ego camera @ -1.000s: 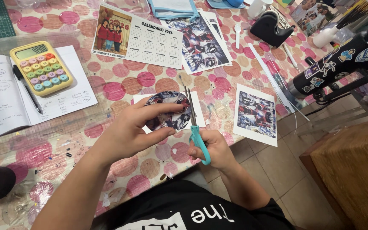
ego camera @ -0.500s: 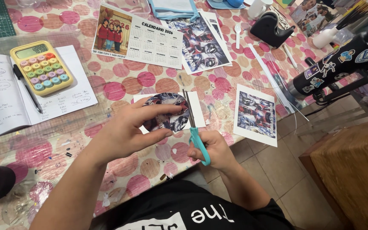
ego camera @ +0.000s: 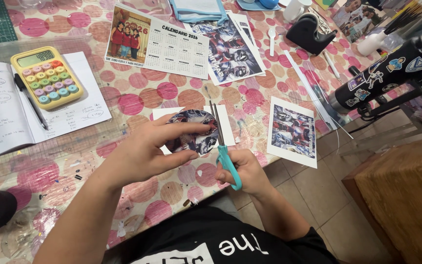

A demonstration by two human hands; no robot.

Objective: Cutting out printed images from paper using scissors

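Note:
My left hand (ego camera: 145, 151) pinches a white sheet with a round dark printed picture (ego camera: 194, 132), holding it just above the table. My right hand (ego camera: 245, 171) grips teal-handled scissors (ego camera: 223, 146). Their blades point away from me and run along the right edge of the round picture, cutting into the white margin. Both hands are close together near the table's front edge.
The spotted pink tablecloth (ego camera: 137, 98) holds a rectangular print (ego camera: 293, 131) to the right, a calendar sheet (ego camera: 157, 41), another dark print (ego camera: 230, 51), a yellow calculator (ego camera: 47, 77) on a notebook with a pen (ego camera: 30, 100), a black tape dispenser (ego camera: 313, 32) and a stickered black bottle (ego camera: 387, 73).
The scissors have turned more upright along the picture's right edge. My left hand has rotated the sheet slightly. Little else differs.

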